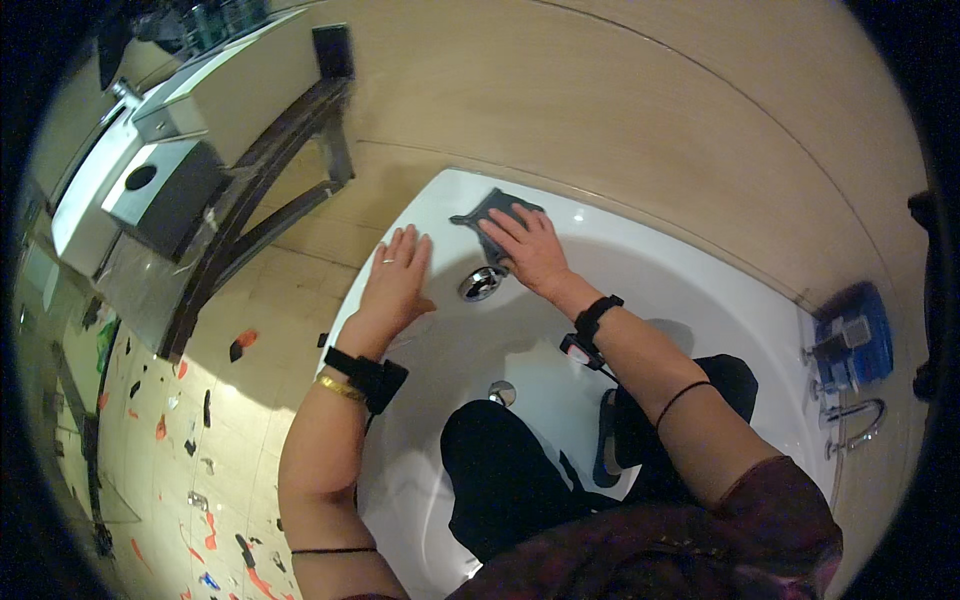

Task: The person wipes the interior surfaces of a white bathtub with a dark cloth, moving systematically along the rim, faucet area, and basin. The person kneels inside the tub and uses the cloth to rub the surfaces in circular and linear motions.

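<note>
A dark grey cloth (491, 214) lies on the corner rim of a white bathtub (577, 214), close to the tiled wall. My right hand (534, 251) presses down on this cloth, fingers extended over its right side and part of it beneath the palm. On the tub's left rim rests my left hand (397, 277), palm down and holding nothing, with a ring on one finger. Between the two hands, a round chrome overflow fitting (480, 284) sits on the inner wall. The chrome drain (502, 393) shows at the bottom of the tub, beside my knee.
Chrome taps (855, 420) and a blue container (862, 330) are at the tub's right end. Left of the tub stands a dark-framed washstand (255, 187) with a tissue box (169, 195). Scraps of several colours litter the tiled floor (247, 420). I am crouching inside the tub.
</note>
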`<action>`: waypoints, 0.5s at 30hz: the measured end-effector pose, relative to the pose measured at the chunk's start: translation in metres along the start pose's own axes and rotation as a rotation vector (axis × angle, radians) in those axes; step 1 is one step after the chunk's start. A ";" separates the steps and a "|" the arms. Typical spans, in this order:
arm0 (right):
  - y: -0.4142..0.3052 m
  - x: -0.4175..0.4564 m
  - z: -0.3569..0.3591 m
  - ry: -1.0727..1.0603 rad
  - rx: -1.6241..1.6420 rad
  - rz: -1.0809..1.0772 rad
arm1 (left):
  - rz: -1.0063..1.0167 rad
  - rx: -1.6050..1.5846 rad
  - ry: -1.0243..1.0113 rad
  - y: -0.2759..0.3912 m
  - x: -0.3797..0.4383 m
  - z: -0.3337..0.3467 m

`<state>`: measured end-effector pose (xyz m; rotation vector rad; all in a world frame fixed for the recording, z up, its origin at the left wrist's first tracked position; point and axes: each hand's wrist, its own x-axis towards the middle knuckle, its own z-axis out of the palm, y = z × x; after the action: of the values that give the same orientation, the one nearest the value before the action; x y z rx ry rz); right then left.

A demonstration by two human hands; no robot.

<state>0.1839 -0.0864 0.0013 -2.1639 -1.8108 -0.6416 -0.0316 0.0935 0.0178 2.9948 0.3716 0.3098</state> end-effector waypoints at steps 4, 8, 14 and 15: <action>0.030 -0.030 -0.010 -0.015 -0.052 0.053 | 0.008 0.007 0.011 0.001 -0.001 -0.003; 0.085 -0.107 -0.017 0.074 -0.301 0.255 | 0.037 0.010 0.030 0.004 0.001 0.000; 0.111 -0.166 -0.039 0.139 -0.386 0.378 | 0.028 0.030 0.038 0.000 -0.003 -0.001; 0.108 -0.163 -0.037 0.165 -0.385 0.406 | 0.033 0.041 0.039 0.001 -0.002 -0.001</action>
<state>0.2616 -0.2658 -0.0347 -2.5258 -1.1847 -1.0948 -0.0333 0.0917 0.0183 3.0418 0.3364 0.3690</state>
